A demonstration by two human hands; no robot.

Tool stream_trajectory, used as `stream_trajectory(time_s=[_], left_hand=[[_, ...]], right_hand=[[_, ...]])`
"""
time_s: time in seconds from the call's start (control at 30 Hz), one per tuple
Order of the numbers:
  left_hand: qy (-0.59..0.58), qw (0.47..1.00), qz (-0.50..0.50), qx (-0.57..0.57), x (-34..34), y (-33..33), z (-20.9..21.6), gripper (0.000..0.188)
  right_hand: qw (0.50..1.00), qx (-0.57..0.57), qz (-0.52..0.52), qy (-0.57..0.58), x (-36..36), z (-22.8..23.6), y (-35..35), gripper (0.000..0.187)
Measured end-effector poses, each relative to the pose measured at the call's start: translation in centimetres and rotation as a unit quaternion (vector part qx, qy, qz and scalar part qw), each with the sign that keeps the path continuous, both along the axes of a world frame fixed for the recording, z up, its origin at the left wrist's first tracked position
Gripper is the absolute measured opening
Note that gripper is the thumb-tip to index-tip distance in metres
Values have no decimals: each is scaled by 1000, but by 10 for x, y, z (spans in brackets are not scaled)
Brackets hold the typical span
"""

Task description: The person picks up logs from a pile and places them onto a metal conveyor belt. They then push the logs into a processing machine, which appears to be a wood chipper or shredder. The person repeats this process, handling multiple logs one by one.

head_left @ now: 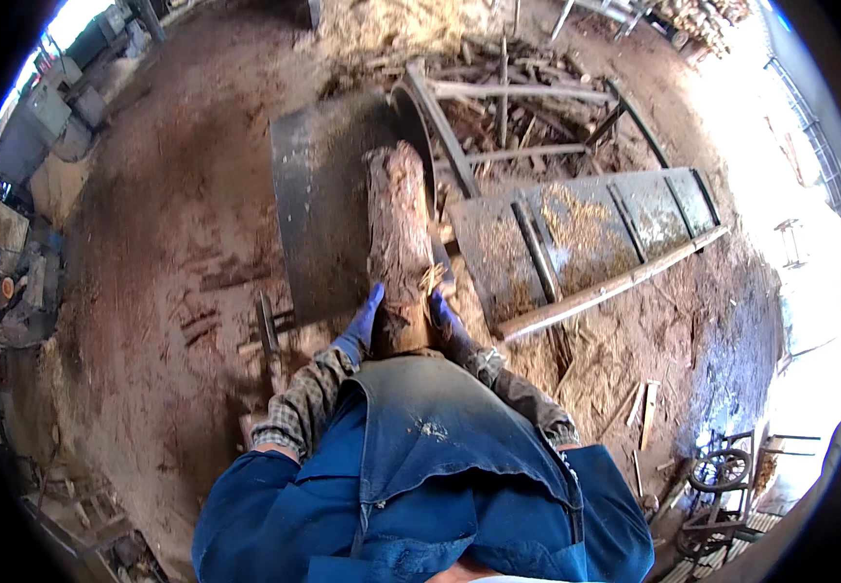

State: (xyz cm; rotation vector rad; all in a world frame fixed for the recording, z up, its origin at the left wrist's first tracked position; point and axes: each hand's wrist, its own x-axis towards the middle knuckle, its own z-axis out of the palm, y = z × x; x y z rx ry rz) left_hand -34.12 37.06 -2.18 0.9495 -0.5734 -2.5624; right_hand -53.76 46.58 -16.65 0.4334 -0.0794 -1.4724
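A thick log (399, 223) with rough bark lies lengthwise in front of me, its near end close to my apron. Its far part rests on a dark metal table plate (319, 209) strewn with sawdust. My left hand (364, 321), in a purple-blue glove, grips the log's left side near that end. Opposite it, my right hand (448, 316) holds the right side in a similar glove; its fingers are partly hidden. Just beyond and right of the log stands the curved edge of what looks like a round saw blade (413, 119).
A slanted metal frame with rollers (586, 243) and a wooden rail (615, 282) stretches away on the right. Behind it lies a heap of wood scraps (537, 107). A wheeled cart (722, 476) stands at lower right. Grey cabinets (47, 112) line the far left above the dirt floor (149, 253).
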Motion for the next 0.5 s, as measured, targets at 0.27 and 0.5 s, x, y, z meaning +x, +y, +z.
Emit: stream_trajectory(time_s=[0.27,0.5], left_hand=[[14,999,53,-4,44,-7,63,75],[7,988,99,-116,148,-43,110,78]], right_hand=[[777,171,185,577,56,171,-29,44],[302,-219,92,923,57,361,-15,88]])
